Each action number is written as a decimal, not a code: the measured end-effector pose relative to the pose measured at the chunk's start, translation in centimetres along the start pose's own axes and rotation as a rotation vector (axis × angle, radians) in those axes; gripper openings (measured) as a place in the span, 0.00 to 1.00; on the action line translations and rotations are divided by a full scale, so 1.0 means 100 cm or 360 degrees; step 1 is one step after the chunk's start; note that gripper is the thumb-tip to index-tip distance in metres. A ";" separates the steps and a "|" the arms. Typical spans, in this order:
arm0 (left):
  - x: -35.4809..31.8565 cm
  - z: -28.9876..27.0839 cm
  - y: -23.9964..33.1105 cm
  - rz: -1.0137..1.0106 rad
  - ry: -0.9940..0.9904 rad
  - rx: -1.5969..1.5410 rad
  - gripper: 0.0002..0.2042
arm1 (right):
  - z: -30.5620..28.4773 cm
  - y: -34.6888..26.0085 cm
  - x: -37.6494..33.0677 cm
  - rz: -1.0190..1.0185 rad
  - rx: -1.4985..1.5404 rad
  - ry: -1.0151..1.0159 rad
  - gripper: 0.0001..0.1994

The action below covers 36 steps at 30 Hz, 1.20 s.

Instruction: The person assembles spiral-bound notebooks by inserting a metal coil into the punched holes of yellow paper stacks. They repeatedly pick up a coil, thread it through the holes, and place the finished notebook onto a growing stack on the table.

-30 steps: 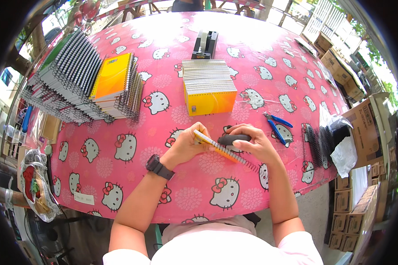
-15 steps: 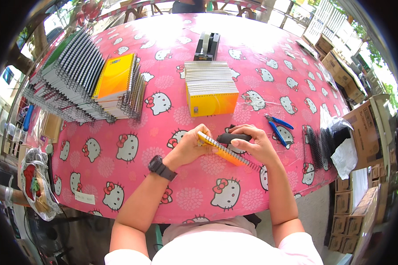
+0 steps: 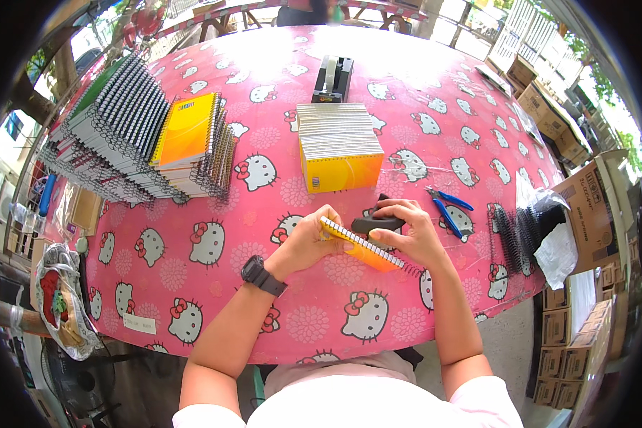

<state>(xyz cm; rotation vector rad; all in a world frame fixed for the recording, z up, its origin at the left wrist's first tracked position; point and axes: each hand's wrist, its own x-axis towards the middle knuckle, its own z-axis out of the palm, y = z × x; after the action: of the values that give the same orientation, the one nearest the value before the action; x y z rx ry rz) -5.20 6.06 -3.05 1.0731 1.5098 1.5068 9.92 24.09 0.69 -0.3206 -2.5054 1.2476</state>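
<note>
My left hand (image 3: 308,239) pinches one end of a yellow-orange notebook (image 3: 367,255), held tilted above the table with its punched edge up. A dark wire spiral (image 3: 412,270) sticks out past the notebook's right end, beneath my right wrist. My right hand (image 3: 411,230) is closed around a dark grey, rounded hand-held tool (image 3: 369,225) against the notebook's edge; its exact kind is unclear. Beyond my hands stands a row of yellow-covered page blocks (image 3: 342,171). Blue-handled cutting pliers (image 3: 449,210) lie open to the right of my right hand.
Spiral-bound notebooks (image 3: 114,121) are piled at the left, with yellow-covered ones (image 3: 189,132) beside them. A black tape dispenser (image 3: 333,78) stands behind the page blocks. Loose black spirals (image 3: 515,239) lie at the right edge near a cardboard box (image 3: 588,214). The tablecloth (image 3: 307,321) is pink.
Dark coil loops showed plainly along the notebook's edge before; now that edge looks mostly white, with loops clear at the right end. Both hands keep nearly the same place and grip.
</note>
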 end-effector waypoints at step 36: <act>-0.012 0.015 0.038 0.0313 0.0512 -0.0365 0.06 | 0.028 -0.051 0.008 -0.0642 0.0038 0.0439 0.10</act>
<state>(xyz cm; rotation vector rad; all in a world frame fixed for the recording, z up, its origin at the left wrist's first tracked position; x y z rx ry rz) -3.11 5.40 0.60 0.8945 1.4255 2.0141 7.84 19.27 3.34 0.0220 -2.1771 0.9947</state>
